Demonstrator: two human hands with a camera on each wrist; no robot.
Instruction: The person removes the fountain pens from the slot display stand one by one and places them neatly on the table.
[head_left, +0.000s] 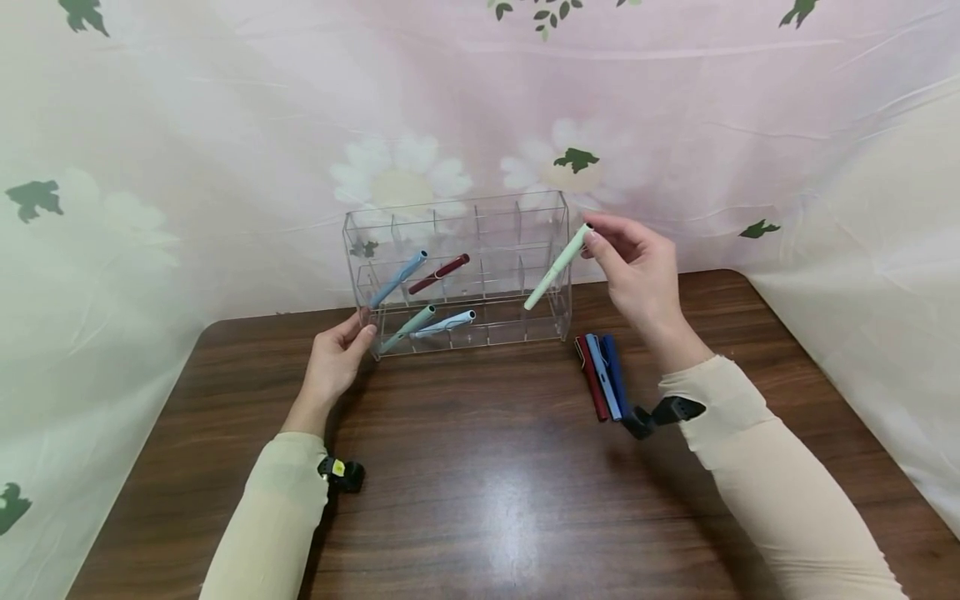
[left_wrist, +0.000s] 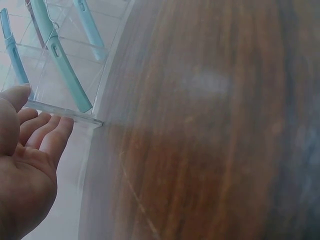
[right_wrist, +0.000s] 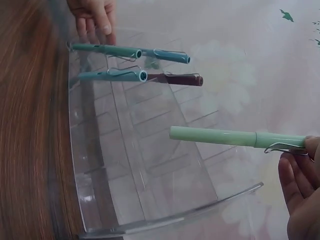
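While the left hand (head_left: 335,357) rests straight fingers against the clear acrylic compartment organizer (head_left: 459,275) on the table, the right hand (head_left: 637,271) pinches a pale green capped pen (head_left: 557,267) by its upper end, its long axis slanting down-left into a right-side compartment.
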